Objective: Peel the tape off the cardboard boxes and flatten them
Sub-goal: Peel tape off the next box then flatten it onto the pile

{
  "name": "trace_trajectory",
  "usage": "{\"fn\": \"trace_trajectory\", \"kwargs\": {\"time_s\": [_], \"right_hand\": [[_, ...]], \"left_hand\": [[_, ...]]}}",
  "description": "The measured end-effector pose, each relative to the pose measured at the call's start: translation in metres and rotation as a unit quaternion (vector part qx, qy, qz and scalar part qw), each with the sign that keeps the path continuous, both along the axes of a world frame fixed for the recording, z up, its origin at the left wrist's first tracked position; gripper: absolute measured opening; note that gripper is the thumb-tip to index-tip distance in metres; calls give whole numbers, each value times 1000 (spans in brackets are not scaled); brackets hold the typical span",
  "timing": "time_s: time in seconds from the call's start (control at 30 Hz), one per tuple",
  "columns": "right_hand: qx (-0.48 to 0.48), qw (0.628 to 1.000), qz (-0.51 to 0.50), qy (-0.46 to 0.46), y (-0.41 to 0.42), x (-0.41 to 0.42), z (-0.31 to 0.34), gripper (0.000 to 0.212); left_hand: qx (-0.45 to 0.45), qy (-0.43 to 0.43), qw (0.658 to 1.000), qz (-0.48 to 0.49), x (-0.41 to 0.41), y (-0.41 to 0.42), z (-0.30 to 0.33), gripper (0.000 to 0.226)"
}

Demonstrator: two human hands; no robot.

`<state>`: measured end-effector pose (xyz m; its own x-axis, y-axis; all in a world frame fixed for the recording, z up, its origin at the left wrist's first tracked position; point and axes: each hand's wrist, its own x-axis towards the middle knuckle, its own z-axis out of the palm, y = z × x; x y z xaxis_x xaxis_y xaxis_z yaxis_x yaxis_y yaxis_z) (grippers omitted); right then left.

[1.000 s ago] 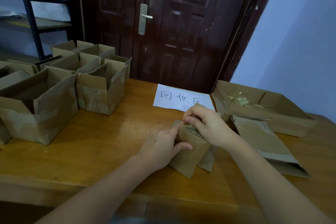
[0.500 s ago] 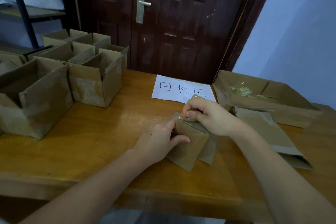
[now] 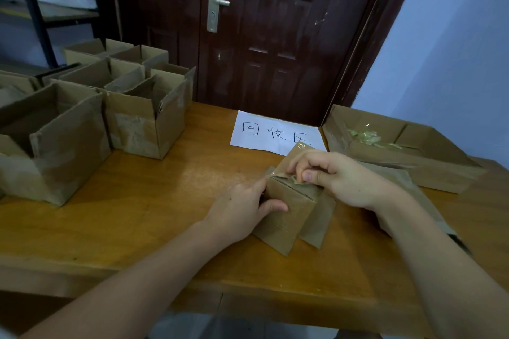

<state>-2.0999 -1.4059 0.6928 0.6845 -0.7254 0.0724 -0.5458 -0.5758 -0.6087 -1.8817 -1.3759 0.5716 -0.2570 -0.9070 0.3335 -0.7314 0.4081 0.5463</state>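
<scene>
**— What's on your left?**

**Me:** A cluster of open cardboard boxes (image 3: 143,118) on the far left of the wooden table (image 3: 154,217), waiting their turn. They look thin-walled and light, with scuffed patches on their sides; I can't tell from here whether that is tape residue.

**— And your left hand?**

**Me:** My left hand (image 3: 242,209) is curled round the near side of the small box (image 3: 286,209) in the middle of the table, thumb across its front face, index finger up along the left edge. It only steadies the box, which I judge would skid on the smooth wood otherwise.

**— The tape?**

**Me:** A strip of clear tape (image 3: 294,179) runs over the top seam. It looks thin and crinkly, likely to tear if pulled sharply, so I'd take the lifted end and peel low along the seam.

**— Right hand?**

**Me:** My right hand (image 3: 341,176) is pinched shut, thumb against fingertips, on that loose end at the top of the box.

**— Further right?**

**Me:** A flattened box (image 3: 399,181) lies under my right wrist, and beyond it a shallow cardboard tray (image 3: 440,173) holds crumpled tape (image 3: 366,137). A white paper sign (image 3: 275,132) lies behind the small box.
</scene>
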Motion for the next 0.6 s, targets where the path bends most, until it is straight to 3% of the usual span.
{"fn": "trace_trajectory", "kwargs": {"time_s": [0.13, 0.33, 0.5, 0.6], "right_hand": [[39, 997, -36, -63, 4, -8, -2, 17], [36, 990, -46, -127, 6, -7, -11, 13], [3, 984, -84, -158, 4, 1, -24, 23], [-52, 979, -118, -157, 4, 8, -33, 24]], "left_hand": [[28, -4, 1000, -2, -2, -2, 4, 75], [64, 67, 996, -13, -4, 4, 5, 73], [-38, 77, 996, -13, -12, 15, 17, 87], [-52, 56, 997, -6, -26, 21, 22, 94]]}}
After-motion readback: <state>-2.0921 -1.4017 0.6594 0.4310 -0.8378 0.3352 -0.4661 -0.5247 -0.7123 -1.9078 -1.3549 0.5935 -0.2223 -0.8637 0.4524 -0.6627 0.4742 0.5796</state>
